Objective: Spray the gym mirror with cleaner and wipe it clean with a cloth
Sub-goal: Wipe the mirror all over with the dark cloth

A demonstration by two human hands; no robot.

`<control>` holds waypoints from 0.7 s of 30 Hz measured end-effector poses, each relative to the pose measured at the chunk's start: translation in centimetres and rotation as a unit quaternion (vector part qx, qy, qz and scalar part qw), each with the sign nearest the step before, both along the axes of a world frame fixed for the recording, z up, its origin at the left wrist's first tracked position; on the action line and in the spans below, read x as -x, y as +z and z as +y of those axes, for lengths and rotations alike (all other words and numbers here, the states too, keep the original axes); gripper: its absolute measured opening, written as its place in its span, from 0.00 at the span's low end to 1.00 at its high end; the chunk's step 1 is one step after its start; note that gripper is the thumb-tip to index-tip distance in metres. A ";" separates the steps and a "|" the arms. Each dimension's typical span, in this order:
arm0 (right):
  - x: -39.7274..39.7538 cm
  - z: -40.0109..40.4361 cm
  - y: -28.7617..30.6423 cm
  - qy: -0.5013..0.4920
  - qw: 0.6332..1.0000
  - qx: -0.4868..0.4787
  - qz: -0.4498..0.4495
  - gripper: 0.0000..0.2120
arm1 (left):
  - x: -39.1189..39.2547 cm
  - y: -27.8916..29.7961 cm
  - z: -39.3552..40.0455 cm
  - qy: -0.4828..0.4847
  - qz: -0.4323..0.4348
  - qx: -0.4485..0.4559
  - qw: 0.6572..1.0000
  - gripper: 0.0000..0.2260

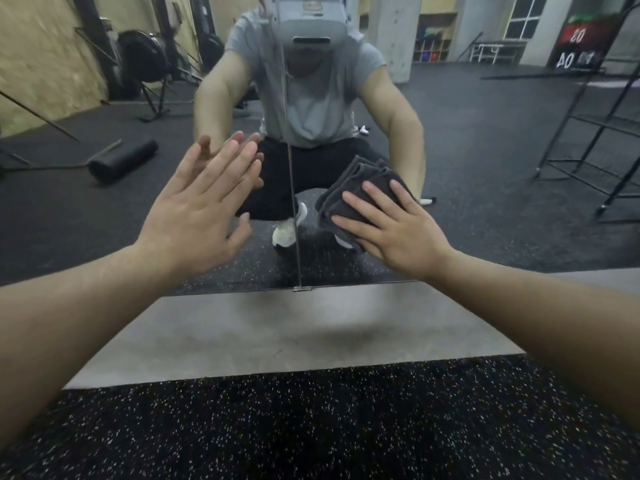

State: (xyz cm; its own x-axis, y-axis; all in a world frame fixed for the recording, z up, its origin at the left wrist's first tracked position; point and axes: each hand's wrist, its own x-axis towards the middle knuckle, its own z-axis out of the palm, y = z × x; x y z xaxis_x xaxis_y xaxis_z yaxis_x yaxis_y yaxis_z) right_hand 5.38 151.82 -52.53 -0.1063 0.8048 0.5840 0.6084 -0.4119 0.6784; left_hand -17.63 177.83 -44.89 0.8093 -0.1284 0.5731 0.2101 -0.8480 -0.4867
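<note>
— So, where does the glass still to be wiped lie from the grip?

— All around it. The right hand [398, 230] presses the folded dark grey terry cloth [356, 199] flat against the large wall-mounted gym mirror [485, 150], fingers straight and spread over the fabric, not curled round it. The cloth pokes out ahead of the fingertips, up and toward the vertical seam [293, 216] between the two mirror panes, which runs just to the inside of that hand.

— And the other one?

— The left hand [197, 209] is across the seam, fingers straight and loosely together, holding nothing. Its fingertips look to meet their own reflection, so I judge them touching the glass, though blur makes that uncertain. The right hand is plainly the one placed to wipe.

— Which way would you sweep?

— My guess is sideways or upward; the cloth sits low, near the mirror's bottom edge, with a long stretch of pane above it.

— What lies below?

— A smooth grey base strip [277, 327] under the mirror, then speckled black rubber flooring [311, 427] nearest the person. I can't see any spray bottle.

— The room?

— Reflected: dark gym floor, a black foam roller [121, 160] beyond the left hand, a black wire rack [595, 140] beyond the right.
</note>
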 end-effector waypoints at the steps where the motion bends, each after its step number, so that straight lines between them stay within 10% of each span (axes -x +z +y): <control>1: 0.6 1.2 0.3 0.007 1.000 -0.002 -0.004 0.24 | 0.4 0.1 0.3 0.010 0.006 0.005 1.000 0.32; 21: 2.6 5.8 1.0 0.105 0.993 0.006 0.052 0.36 | 6.5 1.8 0.3 0.218 0.163 0.087 0.958 0.35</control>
State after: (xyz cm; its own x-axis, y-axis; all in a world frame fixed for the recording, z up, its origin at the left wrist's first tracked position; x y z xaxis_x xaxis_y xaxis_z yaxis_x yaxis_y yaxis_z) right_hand 2.79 157.62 -51.48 -0.2129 0.7786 0.5903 0.7465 -0.2602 0.6124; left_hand -24.14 178.14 -43.13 0.9035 0.3382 0.2632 0.4248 -0.7882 -0.4452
